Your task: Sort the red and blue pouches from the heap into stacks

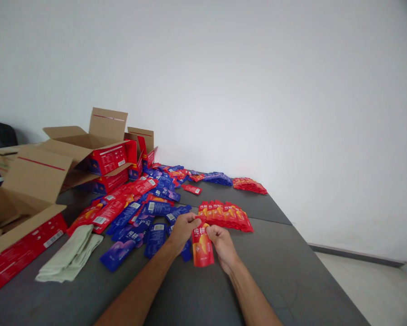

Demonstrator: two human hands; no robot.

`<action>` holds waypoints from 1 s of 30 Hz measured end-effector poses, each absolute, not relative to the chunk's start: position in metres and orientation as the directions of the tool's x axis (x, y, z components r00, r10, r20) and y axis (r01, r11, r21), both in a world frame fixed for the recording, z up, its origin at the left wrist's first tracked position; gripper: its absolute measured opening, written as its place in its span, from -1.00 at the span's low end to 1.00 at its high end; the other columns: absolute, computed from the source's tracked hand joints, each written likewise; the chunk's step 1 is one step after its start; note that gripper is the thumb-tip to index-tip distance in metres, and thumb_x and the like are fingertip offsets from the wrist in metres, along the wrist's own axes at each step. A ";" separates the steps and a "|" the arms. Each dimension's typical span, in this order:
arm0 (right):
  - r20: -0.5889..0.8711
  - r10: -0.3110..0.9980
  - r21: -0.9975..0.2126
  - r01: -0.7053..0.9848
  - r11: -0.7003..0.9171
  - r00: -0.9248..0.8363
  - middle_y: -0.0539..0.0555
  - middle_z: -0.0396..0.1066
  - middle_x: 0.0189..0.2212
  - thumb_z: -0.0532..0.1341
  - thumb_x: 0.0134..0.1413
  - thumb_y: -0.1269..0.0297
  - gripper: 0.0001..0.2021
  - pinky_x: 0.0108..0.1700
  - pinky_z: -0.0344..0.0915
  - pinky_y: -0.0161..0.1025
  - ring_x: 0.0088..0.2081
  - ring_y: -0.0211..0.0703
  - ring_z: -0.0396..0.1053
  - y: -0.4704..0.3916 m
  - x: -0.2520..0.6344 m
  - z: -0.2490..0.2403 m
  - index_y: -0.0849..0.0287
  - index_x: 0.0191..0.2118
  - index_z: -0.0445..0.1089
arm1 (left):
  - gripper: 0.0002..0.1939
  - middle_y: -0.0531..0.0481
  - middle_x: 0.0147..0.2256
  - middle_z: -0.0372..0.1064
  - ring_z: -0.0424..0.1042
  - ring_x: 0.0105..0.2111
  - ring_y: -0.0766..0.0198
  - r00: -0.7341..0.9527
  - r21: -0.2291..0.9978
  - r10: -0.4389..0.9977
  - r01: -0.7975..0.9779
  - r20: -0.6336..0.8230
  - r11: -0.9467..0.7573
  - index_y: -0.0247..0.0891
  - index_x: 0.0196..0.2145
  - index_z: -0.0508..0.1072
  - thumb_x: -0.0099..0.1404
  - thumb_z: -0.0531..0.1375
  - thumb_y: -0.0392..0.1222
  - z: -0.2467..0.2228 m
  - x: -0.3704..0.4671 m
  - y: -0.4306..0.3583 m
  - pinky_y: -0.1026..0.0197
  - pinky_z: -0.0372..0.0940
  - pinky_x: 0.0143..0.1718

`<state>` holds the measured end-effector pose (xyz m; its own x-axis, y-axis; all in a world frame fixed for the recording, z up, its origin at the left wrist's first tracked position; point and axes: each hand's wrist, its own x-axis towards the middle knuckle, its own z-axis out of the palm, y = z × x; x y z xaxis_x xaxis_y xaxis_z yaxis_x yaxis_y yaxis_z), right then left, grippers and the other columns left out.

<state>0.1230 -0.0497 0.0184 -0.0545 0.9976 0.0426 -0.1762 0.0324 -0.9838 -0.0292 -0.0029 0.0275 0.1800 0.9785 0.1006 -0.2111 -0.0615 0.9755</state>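
Observation:
A red pouch (202, 249) with an orange fruit picture and white lettering is held up over the table's near part. My left hand (182, 231) pinches its top left corner, and my right hand (222, 246) grips its right edge near the top. Just beyond the hands lies a row of overlapping red pouches (225, 215). To the left of my left hand spreads a loose pile of blue pouches (155, 237) mixed with red pouches (122, 199).
Open cardboard boxes (110, 160) stand along the left side, one box (23, 246) close by. A folded pale cloth (69, 256) lies near it. Rows of blue pouches (217, 178) and red pouches (249, 184) sit by the wall. The dark table's (291, 271) right edge drops to the floor.

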 end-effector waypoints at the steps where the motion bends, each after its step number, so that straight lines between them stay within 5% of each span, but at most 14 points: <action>1: 0.040 0.998 -0.982 -0.184 0.028 -0.057 -0.04 0.34 -0.54 0.32 -0.02 -0.13 -0.56 -0.45 0.12 -0.35 -0.54 -0.33 0.16 -0.050 0.123 0.019 0.21 -0.47 0.35 | -0.80 0.07 -0.55 0.40 0.31 -0.55 0.35 0.167 0.975 0.981 -0.215 0.099 -0.062 -0.30 -0.49 0.44 0.06 0.30 -0.10 0.027 -0.028 -0.003 0.30 0.17 -0.46; 7: 0.025 0.999 -0.991 -0.132 0.022 -0.025 -0.05 0.32 -0.56 0.32 -0.03 -0.15 -0.55 -0.47 0.10 -0.36 -0.55 -0.34 0.16 -0.049 0.125 0.014 0.20 -0.49 0.32 | -0.83 0.03 -0.46 0.45 0.39 -0.47 0.31 0.142 0.974 0.977 -0.185 0.159 -0.131 -0.28 -0.39 0.45 0.09 0.26 -0.13 0.026 -0.022 -0.006 0.29 0.24 -0.40; 12: 0.023 1.000 -0.996 -0.086 0.021 -0.018 -0.03 0.35 -0.54 0.29 -0.02 -0.19 -0.52 -0.45 0.13 -0.35 -0.54 -0.32 0.18 -0.050 0.125 0.018 0.21 -0.48 0.35 | -0.64 0.10 -0.51 0.41 0.37 -0.53 0.34 0.070 0.967 0.988 -0.228 0.135 -0.116 -0.25 -0.21 0.40 0.05 0.31 -0.09 0.026 -0.019 -0.008 0.32 0.22 -0.46; 21: -0.021 0.939 -0.988 0.153 0.034 -0.343 -0.01 0.43 -0.53 0.36 -0.06 -0.01 -0.66 -0.45 0.11 -0.37 -0.51 -0.29 0.25 -0.062 0.126 0.026 0.22 -0.38 0.50 | -0.50 0.10 -0.47 0.43 0.37 -0.56 0.35 -0.192 0.960 0.976 -0.240 0.099 -0.144 -0.25 -0.09 0.34 0.01 0.32 -0.08 0.029 -0.036 0.001 0.34 0.18 -0.53; 30: 0.018 0.988 -0.995 0.091 0.032 -0.151 -0.04 0.39 -0.57 0.35 -0.07 0.03 -0.69 -0.48 0.08 -0.37 -0.55 -0.32 0.20 -0.051 0.137 0.021 0.21 -0.37 0.50 | -0.48 -0.02 -0.33 0.50 0.48 -0.35 0.26 -0.080 0.946 0.994 -0.312 0.069 -0.090 -0.24 -0.06 0.35 0.07 0.32 0.04 0.031 -0.029 -0.002 0.26 0.33 -0.35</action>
<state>0.1370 -0.0511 0.0214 -0.1515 0.9883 0.0182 0.0907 0.0322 -0.9954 -0.0292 -0.0017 0.0311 -0.0802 0.9944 0.0685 -0.3120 -0.0903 0.9458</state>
